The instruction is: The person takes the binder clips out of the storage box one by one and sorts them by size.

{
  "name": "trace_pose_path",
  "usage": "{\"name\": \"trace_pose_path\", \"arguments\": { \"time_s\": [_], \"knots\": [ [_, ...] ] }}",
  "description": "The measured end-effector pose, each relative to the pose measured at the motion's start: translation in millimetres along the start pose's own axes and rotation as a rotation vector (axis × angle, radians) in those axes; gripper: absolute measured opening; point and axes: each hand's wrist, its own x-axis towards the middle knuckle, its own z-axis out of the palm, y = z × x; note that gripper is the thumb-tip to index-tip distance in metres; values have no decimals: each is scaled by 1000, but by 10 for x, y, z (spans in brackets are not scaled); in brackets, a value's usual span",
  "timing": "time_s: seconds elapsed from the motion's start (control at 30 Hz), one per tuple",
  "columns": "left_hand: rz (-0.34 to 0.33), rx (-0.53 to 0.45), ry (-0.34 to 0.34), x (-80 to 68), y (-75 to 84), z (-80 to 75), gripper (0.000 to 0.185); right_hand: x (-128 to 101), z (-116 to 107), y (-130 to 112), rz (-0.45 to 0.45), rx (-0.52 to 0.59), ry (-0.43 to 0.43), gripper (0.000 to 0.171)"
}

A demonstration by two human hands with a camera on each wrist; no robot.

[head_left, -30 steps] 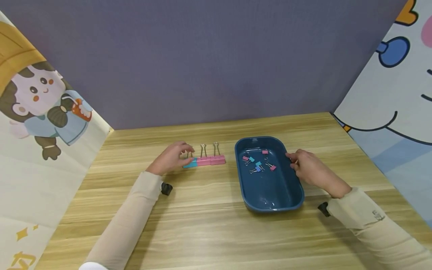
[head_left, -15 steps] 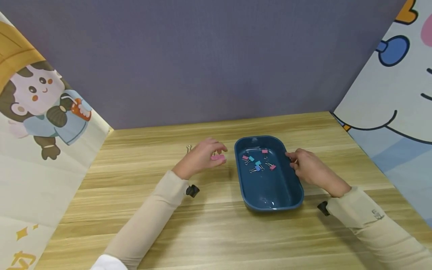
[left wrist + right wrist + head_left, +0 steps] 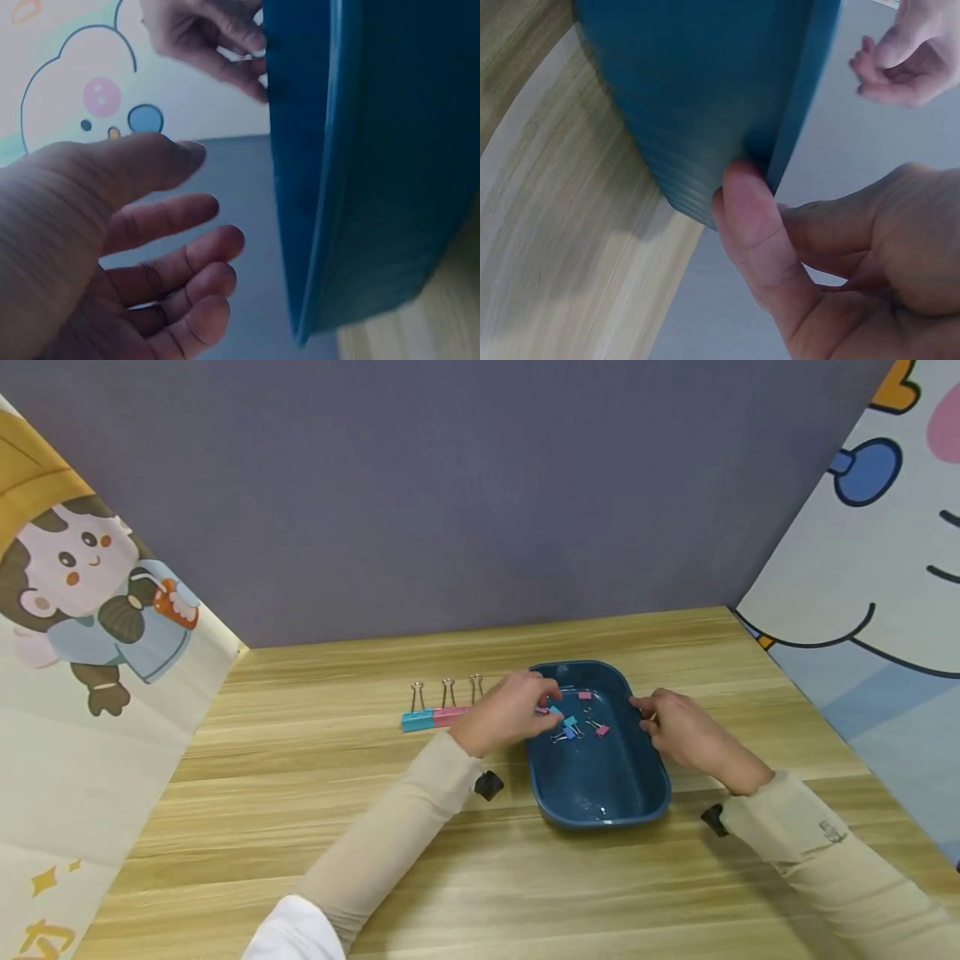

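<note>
A dark blue tray point(image 3: 600, 781) sits on the wooden table and holds several small pink and blue binder clips point(image 3: 572, 727). My left hand point(image 3: 546, 700) reaches over the tray's left rim, its fingertips just above the nearest clips. In the left wrist view the left hand point(image 3: 210, 225) is loosely spread and holds nothing, with the tray's wall point(image 3: 360, 150) beside it. My right hand point(image 3: 647, 714) grips the tray's right rim. In the right wrist view its thumb point(image 3: 750, 217) presses on the tray's outer wall point(image 3: 705, 97). A row of three clips point(image 3: 438, 717), teal and pink, stands left of the tray.
A purple backdrop closes the far side of the table. Cartoon-printed panels point(image 3: 90, 635) stand along the left and right point(image 3: 862, 593) edges. Bare wooden tabletop point(image 3: 480, 877) stretches in front of the tray.
My left hand has moved right, from the row of clips to over the tray's left rim, uncovering the row. The right hand has stayed on the tray's rim.
</note>
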Motion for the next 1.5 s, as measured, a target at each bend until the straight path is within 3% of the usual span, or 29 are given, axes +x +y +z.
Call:
{"name": "trace_pose_path", "arguments": {
  "time_s": [0.27, 0.43, 0.7, 0.8, 0.97, 1.13, 1.5],
  "knots": [
    [53, 18, -78, 205, 13, 243, 29, 7, 10, 7, -20, -12, 2, 40],
    [108, 48, -96, 248, -12, 330, 27, 12, 15, 15, -29, -8, 4, 39],
    [129, 121, -153, 288, -21, 448, 29, 17, 12, 12, -14, 5, -11, 39],
    [109, 139, -154, 317, -18, 503, 30, 14, 13, 11, -8, 15, -19, 39],
    [17, 181, -151, 372, 17, 575, 32, 10, 12, 12, -7, 16, -22, 39],
    [-58, 235, -139, 387, 67, 611, 22, 12, 16, 6, -3, -3, -15, 40],
    [-68, 281, -125, 404, 71, 646, 14, 6, 2, 12, -7, -10, -8, 40]
  ]
}}
